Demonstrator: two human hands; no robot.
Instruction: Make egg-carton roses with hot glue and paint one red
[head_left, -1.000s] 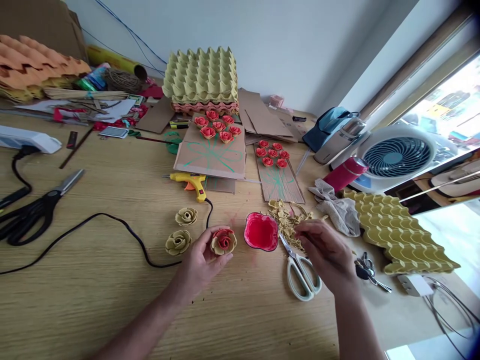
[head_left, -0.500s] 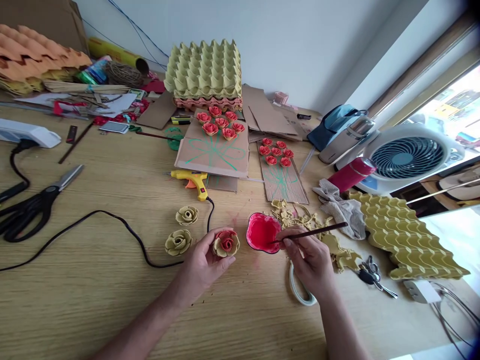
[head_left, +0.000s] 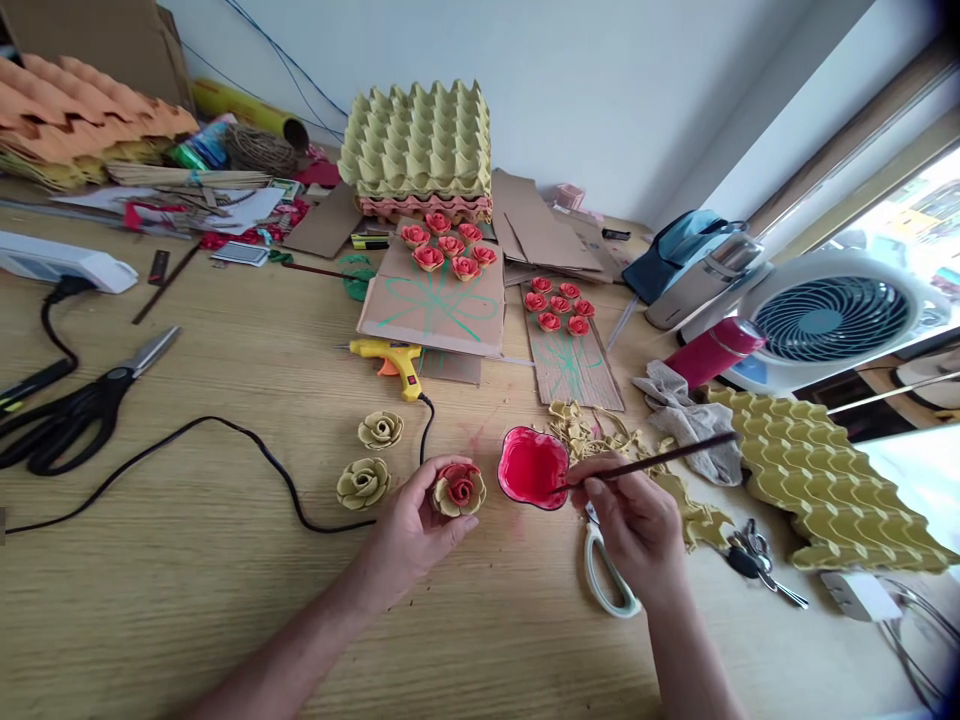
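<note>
My left hand [head_left: 409, 530] is closed round a small egg-carton rose [head_left: 458, 489], tan outside with a red-painted centre, held just above the wooden table [head_left: 187, 600]. My right hand [head_left: 634, 525] pinches a thin dark paintbrush [head_left: 660, 457] whose tip dips into a small cup of red paint [head_left: 532, 468] right of the rose. Two unpainted tan roses [head_left: 363, 482] [head_left: 380, 430] lie to the left of my left hand.
A yellow glue gun [head_left: 390, 358] with a black cable, black scissors [head_left: 71, 412], white-handled scissors [head_left: 607, 570], cardboard sheets with red roses [head_left: 442, 290], stacked egg trays [head_left: 412, 145], a cut yellow tray [head_left: 821, 480], a fan [head_left: 825, 320], keys [head_left: 754, 555] and carton scraps [head_left: 592, 435] crowd the table.
My right hand picked up the paintbrush from beside the scraps and brought its tip into the red paint cup. The left hand keeps the rose in place.
</note>
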